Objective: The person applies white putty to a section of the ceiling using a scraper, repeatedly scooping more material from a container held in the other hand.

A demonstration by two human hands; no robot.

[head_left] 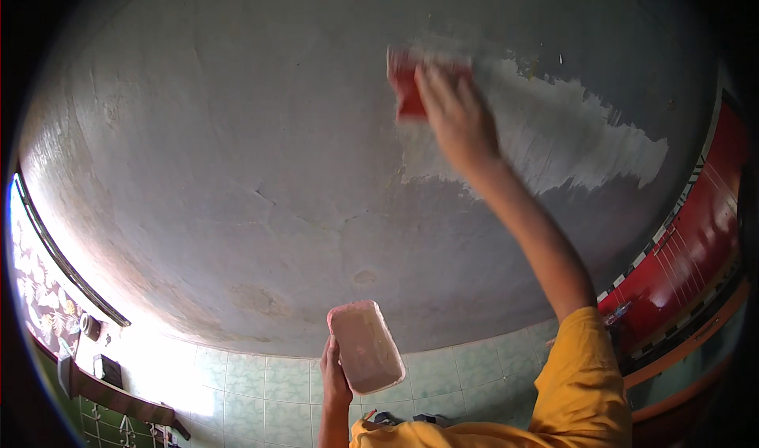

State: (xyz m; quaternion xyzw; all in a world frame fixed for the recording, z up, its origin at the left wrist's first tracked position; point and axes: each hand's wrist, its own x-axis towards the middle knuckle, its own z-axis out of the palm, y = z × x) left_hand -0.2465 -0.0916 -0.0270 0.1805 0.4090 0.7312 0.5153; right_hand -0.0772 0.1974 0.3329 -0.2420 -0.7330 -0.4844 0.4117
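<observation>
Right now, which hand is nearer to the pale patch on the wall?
Right. The right hand is at the left end of the pale patch, with the red spreader; the left hand is well below, holding the pink container.

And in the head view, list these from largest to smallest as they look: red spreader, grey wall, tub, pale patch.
1. Grey wall
2. Pale patch
3. Tub and red spreader: too close to rank; the right hand hides part of the spreader.
</observation>
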